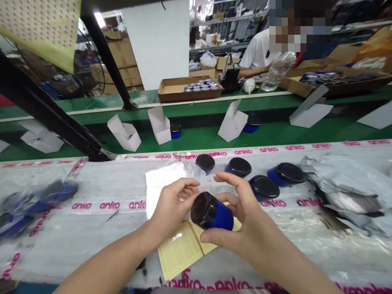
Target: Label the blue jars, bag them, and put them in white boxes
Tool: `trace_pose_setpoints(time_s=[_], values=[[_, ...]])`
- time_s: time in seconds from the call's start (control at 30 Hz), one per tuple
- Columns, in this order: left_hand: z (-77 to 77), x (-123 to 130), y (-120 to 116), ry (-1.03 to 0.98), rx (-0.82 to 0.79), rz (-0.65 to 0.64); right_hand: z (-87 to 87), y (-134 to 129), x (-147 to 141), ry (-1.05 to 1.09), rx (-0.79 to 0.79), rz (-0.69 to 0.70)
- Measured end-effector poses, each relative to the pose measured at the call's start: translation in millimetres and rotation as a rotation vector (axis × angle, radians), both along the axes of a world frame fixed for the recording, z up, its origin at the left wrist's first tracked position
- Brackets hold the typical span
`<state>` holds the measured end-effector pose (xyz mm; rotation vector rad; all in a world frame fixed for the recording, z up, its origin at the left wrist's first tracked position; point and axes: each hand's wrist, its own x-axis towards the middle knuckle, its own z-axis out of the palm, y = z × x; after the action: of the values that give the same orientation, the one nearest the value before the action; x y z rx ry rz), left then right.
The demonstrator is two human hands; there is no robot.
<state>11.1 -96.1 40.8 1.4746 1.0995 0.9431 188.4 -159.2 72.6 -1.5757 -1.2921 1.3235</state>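
A blue jar with a glossy black lid (212, 213) lies tilted on its side in my right hand (241, 212), its lid facing left. Thumb and fingers of that hand wrap round the blue end. My left hand (177, 200) is beside the lid with its fingers curled; whether they pinch anything I cannot make out. Under the hands are yellow printed sheets (180, 253) and a white sheet (165, 179). Behind them stand several more jars, among them one at the back (205, 162) and one at the right (286, 173).
Open white boxes, one (124, 134) at the left and one (233, 122) near the middle, stand on the green conveyor (196, 141). Plastic bags (352, 188) lie at the right, blurred jars (58, 190) at the left. A black post (55, 110) slants across the left. A person sits beyond.
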Motion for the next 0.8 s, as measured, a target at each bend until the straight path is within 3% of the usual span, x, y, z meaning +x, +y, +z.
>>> trace_pose_setpoints(time_s=[0.1,0.27,0.4,0.53,0.67,0.73,0.8], values=[[-0.9,1.1,-0.8,-0.080,-0.060,0.000,-8.1,1.2,3.3,-0.062,-0.054,-0.009],[2.5,-1.4,0.8,-0.182,-0.019,-0.018,-3.9,16.2,5.4,-0.018,-0.077,-0.078],[1.1,-2.9,-1.3,-0.124,0.181,-0.057,-7.7,25.1,6.7,0.082,-0.017,-0.142],[1.9,-5.7,-4.3,-0.007,0.524,-0.036,-16.3,30.4,2.9,0.138,0.033,-0.178],[4.0,-8.7,-5.8,0.097,0.826,-0.122,-15.8,30.7,-4.1,0.214,0.004,-0.222],[3.6,-9.4,-5.6,0.134,0.827,-0.115,-11.5,28.3,-7.0,0.279,-0.014,-0.186],[3.2,-10.0,-4.7,0.143,0.726,-0.035,-8.0,26.9,-8.4,0.324,-0.034,-0.104]])
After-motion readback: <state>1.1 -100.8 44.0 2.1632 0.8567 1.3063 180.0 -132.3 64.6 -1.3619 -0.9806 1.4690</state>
